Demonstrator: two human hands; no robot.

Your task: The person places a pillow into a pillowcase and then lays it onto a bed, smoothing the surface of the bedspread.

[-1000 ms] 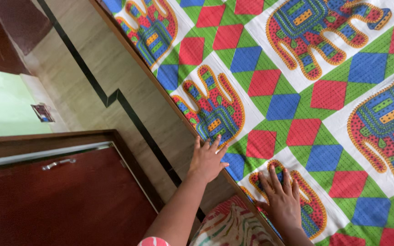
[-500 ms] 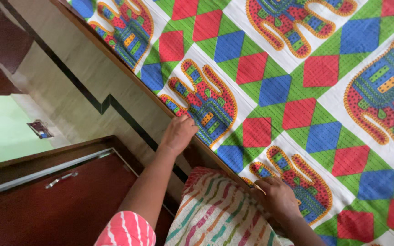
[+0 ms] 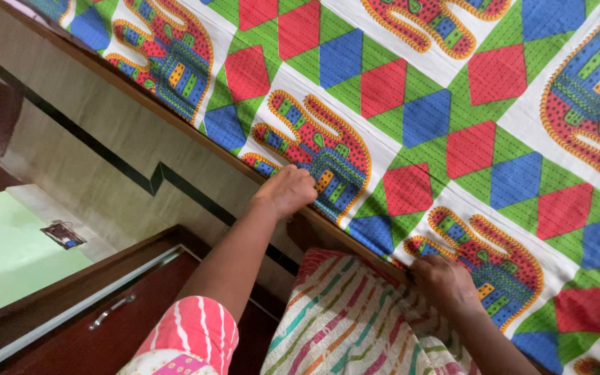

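Note:
A bright bedsheet (image 3: 446, 104) with red, blue and green diamonds and patterned elephants covers a bed. My left hand (image 3: 287, 189) is closed on the sheet's edge by an elephant print, at the brown wooden bed rim (image 3: 175, 118). My right hand (image 3: 447, 283) grips the same edge further right, fingers curled over another elephant. My striped clothing (image 3: 345, 323) hangs below both arms, and a pink striped sleeve (image 3: 192, 333) covers my left upper arm.
A beige floor with a black inlaid line (image 3: 105, 149) runs along the bed. A dark red-brown door with a metal handle (image 3: 109, 312) stands at lower left. A small wall fitting (image 3: 62, 234) sits on the green wall.
Both hands went from lying flat with spread fingers on the sheet to closing on its edge. The view has shifted, so the bed edge now sits higher in frame.

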